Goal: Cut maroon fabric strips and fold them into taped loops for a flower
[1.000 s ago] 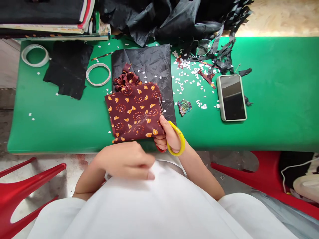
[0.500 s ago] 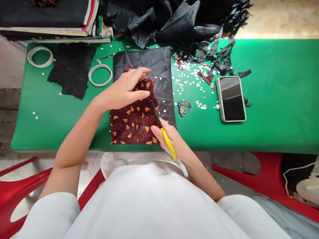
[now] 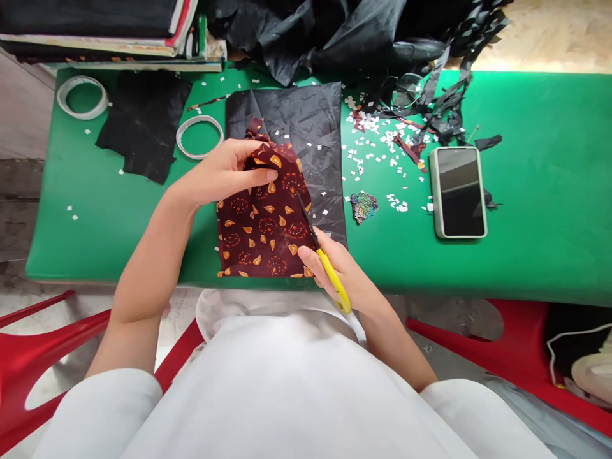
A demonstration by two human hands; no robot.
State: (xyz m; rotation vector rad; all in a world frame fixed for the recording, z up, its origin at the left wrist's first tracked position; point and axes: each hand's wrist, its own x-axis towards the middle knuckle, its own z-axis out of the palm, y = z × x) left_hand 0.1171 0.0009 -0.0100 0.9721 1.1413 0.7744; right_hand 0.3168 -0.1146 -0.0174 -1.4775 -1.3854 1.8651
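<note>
I've got the maroon patterned cloth (image 3: 268, 236) straight ahead of me at the near edge of the green counter (image 3: 549, 191), and here's what it all hinges on: the scissors (image 3: 333, 278) lie along a slant, yellow handle near me on the right, dark blades running forward and leftward over the cloth's right side, tips short of the left thumb. My right hand (image 3: 347, 271) is wrapped around that handle, just beside the cloth's near right corner, so it's the nearer one to that edge. My left hand (image 3: 224, 171) has the far end pinched, thumb on top, other fingers mostly hidden. Whether one blade sits beneath the cloth, I can't tell.

Under it all, a black sheet (image 3: 306, 115) sticks out ahead and to the right, sprinkled with white bits (image 3: 402, 206). A tape ring (image 3: 179, 137) sits beside my left wrist; a glittery piece (image 3: 364, 208) and the phone (image 3: 461, 191) lie off right, apart from the blades. In the way: that left thumb, ahead of the tips, and the bunched cloth by it.
</note>
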